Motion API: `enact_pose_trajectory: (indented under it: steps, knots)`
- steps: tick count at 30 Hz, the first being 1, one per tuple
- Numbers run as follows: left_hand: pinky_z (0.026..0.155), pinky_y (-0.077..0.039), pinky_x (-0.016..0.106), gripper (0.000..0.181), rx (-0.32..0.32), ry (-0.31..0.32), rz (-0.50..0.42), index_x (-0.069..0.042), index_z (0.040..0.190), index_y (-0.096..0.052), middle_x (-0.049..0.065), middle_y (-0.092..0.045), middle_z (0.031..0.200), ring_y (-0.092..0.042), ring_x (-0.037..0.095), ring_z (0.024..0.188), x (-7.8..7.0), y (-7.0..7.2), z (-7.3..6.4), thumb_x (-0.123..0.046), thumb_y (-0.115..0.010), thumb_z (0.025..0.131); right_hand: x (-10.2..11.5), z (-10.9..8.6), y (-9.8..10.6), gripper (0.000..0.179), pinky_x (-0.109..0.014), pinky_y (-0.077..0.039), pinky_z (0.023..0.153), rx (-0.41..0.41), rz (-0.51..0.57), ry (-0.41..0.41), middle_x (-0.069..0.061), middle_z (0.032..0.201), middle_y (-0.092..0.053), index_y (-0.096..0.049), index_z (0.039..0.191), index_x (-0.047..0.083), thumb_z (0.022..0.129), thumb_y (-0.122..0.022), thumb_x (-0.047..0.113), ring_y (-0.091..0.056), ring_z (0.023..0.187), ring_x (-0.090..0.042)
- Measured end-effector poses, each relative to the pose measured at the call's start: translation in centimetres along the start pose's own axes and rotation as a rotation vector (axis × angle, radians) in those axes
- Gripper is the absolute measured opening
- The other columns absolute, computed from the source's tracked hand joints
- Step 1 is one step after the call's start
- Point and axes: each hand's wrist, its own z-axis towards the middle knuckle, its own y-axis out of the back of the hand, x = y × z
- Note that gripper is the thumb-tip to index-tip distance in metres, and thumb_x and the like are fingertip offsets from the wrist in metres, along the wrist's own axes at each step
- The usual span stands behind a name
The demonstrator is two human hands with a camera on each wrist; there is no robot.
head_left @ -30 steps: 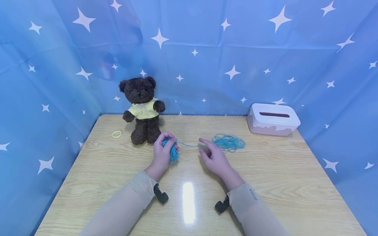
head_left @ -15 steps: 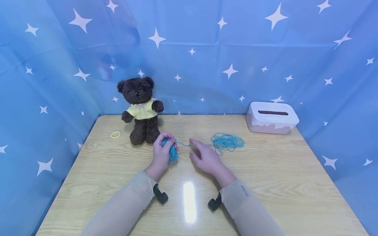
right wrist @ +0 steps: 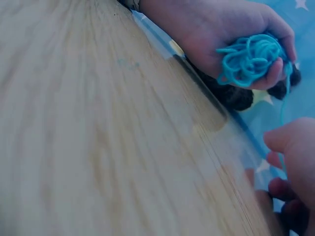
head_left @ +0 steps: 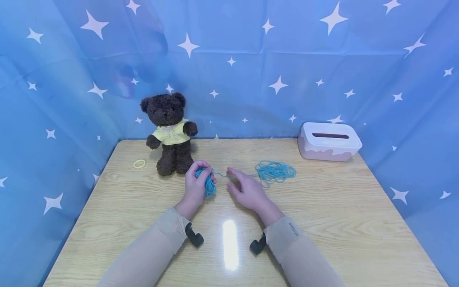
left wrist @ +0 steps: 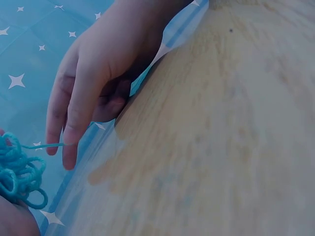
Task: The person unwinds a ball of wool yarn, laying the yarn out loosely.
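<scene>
My left hand (head_left: 196, 184) grips a bundle of turquoise yarn (head_left: 209, 187), with loops hanging below the thumb. In the right wrist view, the bundle (right wrist: 251, 59) sits against the palm under curled fingers. A single strand runs from it to my right hand (head_left: 249, 193), whose thumb and index finger stand apart, pointing left. In the left wrist view, the strand (left wrist: 47, 146) meets the fingers of the right hand (left wrist: 93, 83). Behind that hand, the strand continues to a loose heap of the same yarn (head_left: 275, 171) on the table.
A brown teddy bear (head_left: 171, 133) in a yellow top stands at the back left, close behind my left hand. Beside it lies a pale yellow ring (head_left: 139, 164). A white and pink tissue box (head_left: 328, 143) stands at the wooden table's (head_left: 340, 211) back right, before a starry blue curtain (head_left: 236, 91).
My right hand has moved left along the strand, closer to the left hand. A loop at the near left side of the yarn heap has shifted. The left hand keeps its grip.
</scene>
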Motion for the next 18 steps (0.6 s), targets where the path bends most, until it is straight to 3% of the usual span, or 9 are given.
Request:
enact_pose_trajectory:
  steps: [6,7,12,18]
  knots:
    - [0.065,-0.064,0.028,0.009,0.016,-0.002,-0.004,-0.007,0.103,-0.06,0.007,-0.062,0.083,-0.066,0.015,0.064,0.12,0.2,0.04,0.0,-0.057,0.107,0.22,0.44,-0.7,0.052,-0.053,-0.061,0.106,-0.041,-0.002,0.007,0.001,0.139,-0.079,-0.057,0.159,0.017,0.111,-0.063,0.037,-0.078,0.117,-0.03]
    - [0.065,-0.064,0.028,0.009,0.018,-0.004,-0.006,-0.007,0.103,-0.06,0.007,-0.062,0.083,-0.066,0.015,0.064,0.12,0.21,0.04,0.0,-0.057,0.107,0.2,0.48,-0.81,0.048,-0.054,-0.06,0.108,-0.057,-0.001,0.002,0.0,0.136,-0.08,-0.061,0.156,0.018,0.111,-0.064,0.037,-0.076,0.124,-0.031]
    - [0.065,-0.063,0.027,0.003,0.024,-0.011,-0.015,0.0,0.105,-0.058,0.007,-0.062,0.084,-0.066,0.015,0.064,0.05,0.21,0.07,-0.001,-0.057,0.107,0.0,0.5,-0.99,0.032,-0.051,-0.062,0.107,-0.115,0.047,-0.009,-0.004,0.129,-0.082,-0.077,0.136,0.019,0.11,-0.067,0.035,-0.078,0.121,-0.029]
    - [0.065,-0.063,0.026,0.015,0.028,-0.007,-0.002,0.007,0.109,-0.054,0.006,-0.062,0.084,-0.066,0.014,0.065,0.07,0.28,0.07,-0.006,-0.06,0.108,-0.15,0.18,-0.68,0.025,-0.045,-0.065,0.098,-0.119,0.126,0.025,-0.003,0.114,-0.086,-0.08,0.13,0.013,0.112,-0.065,0.022,-0.081,0.107,-0.024]
